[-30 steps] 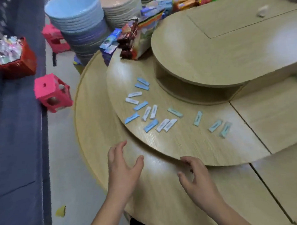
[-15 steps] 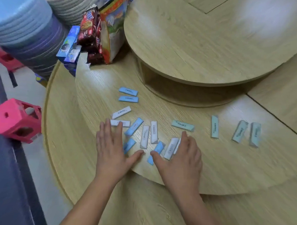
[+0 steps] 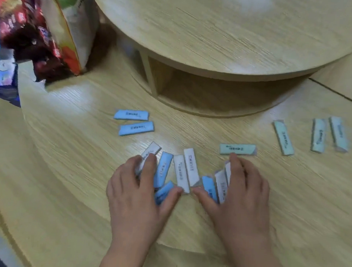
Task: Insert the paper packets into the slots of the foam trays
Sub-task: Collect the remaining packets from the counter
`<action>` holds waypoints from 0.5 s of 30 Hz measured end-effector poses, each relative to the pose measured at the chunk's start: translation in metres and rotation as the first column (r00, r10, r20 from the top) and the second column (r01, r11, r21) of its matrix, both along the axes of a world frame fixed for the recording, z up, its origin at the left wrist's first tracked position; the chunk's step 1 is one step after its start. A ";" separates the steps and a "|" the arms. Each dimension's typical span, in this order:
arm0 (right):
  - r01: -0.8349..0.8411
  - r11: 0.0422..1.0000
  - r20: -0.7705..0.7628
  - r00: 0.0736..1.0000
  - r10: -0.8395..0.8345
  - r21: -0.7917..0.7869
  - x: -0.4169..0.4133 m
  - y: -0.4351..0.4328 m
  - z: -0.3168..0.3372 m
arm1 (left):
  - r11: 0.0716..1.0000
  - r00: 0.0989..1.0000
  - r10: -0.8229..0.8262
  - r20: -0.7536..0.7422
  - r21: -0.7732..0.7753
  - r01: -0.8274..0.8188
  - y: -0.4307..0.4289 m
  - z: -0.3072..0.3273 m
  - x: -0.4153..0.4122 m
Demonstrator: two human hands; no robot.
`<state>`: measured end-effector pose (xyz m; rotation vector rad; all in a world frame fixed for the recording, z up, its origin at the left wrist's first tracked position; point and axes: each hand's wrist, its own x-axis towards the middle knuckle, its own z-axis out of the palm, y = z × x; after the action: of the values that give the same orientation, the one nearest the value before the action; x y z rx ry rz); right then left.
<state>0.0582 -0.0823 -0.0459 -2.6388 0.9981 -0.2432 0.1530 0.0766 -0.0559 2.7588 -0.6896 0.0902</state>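
Observation:
Several small paper packets in blue, white and pale green lie on the middle wooden tier (image 3: 71, 129). My left hand (image 3: 137, 200) rests flat on a white packet (image 3: 148, 154) and blue packets (image 3: 163, 169), thumb against a blue one. My right hand (image 3: 240, 199) presses flat on white and blue packets (image 3: 221, 185), fingertips near a green packet (image 3: 237, 149). Two white packets (image 3: 187, 169) lie between the hands. Two blue packets (image 3: 134, 121) sit farther back. Three green packets (image 3: 318, 138) lie at the right. No foam tray is in view.
Snack bags (image 3: 45, 33) stand at the back left. A raised round wooden tier (image 3: 214, 34) overhangs the back, with an open recess (image 3: 212, 90) beneath it. A lower wooden tier (image 3: 19, 187) curves round the left and front.
Both hands moved forward from the lower tier onto the packets. They have pushed the packets closer together into a cluster, and the camera has come nearer.

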 end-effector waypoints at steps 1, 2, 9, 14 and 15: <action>0.009 1.000 0.008 1.000 -0.009 0.013 0.002 0.000 0.001 | 1.000 1.000 -0.008 0.011 -0.013 0.008 -0.002 0.001 0.003; 0.018 1.000 0.018 1.000 -0.018 0.024 0.004 0.000 0.001 | 1.000 1.000 -0.013 0.016 -0.020 0.013 -0.005 0.000 0.007; 0.006 0.999 0.065 0.998 -0.003 -0.041 0.008 0.017 0.003 | 0.998 0.999 0.043 -0.014 -0.054 -0.044 -0.016 -0.001 0.009; 0.010 0.997 0.055 0.998 -0.006 -0.081 0.007 0.022 0.002 | 0.992 0.999 0.005 0.033 -0.125 -0.001 -0.019 0.000 0.005; 0.011 0.995 0.062 0.998 -0.006 -0.096 0.007 0.024 0.000 | 0.992 0.999 -0.008 0.049 -0.125 0.014 -0.020 0.000 0.005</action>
<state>0.0652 -0.0584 -0.0456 -2.6957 1.0016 -0.3810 0.1576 0.0570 -0.0564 2.6405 -0.6871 0.1923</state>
